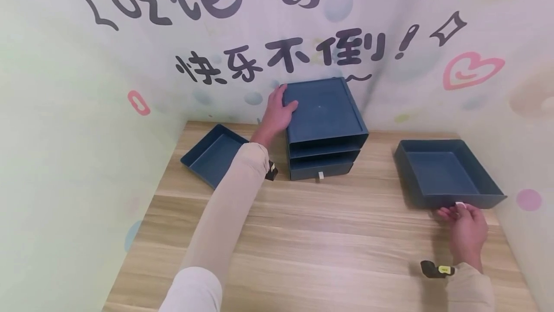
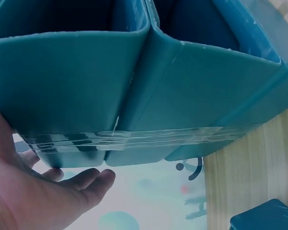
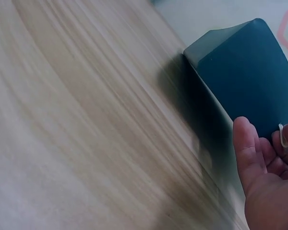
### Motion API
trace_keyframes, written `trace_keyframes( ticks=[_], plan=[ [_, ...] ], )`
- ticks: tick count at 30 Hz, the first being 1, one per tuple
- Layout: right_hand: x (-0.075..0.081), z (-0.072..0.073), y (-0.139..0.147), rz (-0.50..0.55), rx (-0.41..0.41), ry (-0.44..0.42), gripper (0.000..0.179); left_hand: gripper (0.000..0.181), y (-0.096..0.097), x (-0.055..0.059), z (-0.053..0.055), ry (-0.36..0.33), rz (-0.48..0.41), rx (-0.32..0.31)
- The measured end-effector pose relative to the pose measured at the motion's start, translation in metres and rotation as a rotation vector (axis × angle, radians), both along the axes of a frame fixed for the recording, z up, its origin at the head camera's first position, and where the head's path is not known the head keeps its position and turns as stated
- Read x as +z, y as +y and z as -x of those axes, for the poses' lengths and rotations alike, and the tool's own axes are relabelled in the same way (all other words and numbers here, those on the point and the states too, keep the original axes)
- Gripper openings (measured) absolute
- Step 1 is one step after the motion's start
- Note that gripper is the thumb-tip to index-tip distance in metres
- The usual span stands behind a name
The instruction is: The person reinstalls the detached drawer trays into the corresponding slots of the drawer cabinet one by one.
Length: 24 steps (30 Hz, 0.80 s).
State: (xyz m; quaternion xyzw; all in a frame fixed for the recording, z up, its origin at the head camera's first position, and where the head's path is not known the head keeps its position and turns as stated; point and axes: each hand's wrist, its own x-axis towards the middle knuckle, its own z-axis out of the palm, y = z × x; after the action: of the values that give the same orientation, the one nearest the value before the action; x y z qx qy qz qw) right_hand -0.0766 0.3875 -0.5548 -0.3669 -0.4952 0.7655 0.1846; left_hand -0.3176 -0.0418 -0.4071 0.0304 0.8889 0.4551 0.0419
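Plainly, lettering [image 1: 286, 57] "快乐不倒!" above cabinet [image 1: 322, 110]

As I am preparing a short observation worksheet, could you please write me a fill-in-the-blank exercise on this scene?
1. The tab on the held drawer, pinched by the right hand, is ____ in colour.
2. The left hand is at the cabinet, whose only filled slot is the ____ one.
3. In the head view, the unheld drawer on the table lies to the ____ of the cabinet.
4. Counting the inner drawer, the head view shows ____ drawers.

Missing words: white; bottom; left; three.
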Motion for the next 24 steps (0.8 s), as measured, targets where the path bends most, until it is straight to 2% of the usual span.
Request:
trace_keyframes(
  ticks=[11, 16, 24],
  plan=[
    [-0.0008, -0.0036, -0.0027, -0.002, 0.018, -0.007, 0.002, 0.061, 0.0024, -0.0047, -0.0015, 0.025, -0.057, -0.018],
    [-0.0003, -0.0016, -0.0052, 0.016, 0.000, 0.056, 0.008, 0.060, 0.0033, -0.0044, -0.0031, 0.027, -0.037, -0.017],
    [0.0015, -0.0002, -0.0106, -0.002, 0.010, 0.139, 0.009, 0.061, 0.0054, -0.0024, -0.0046, 0.025, -0.015, -0.009]
  ],
)
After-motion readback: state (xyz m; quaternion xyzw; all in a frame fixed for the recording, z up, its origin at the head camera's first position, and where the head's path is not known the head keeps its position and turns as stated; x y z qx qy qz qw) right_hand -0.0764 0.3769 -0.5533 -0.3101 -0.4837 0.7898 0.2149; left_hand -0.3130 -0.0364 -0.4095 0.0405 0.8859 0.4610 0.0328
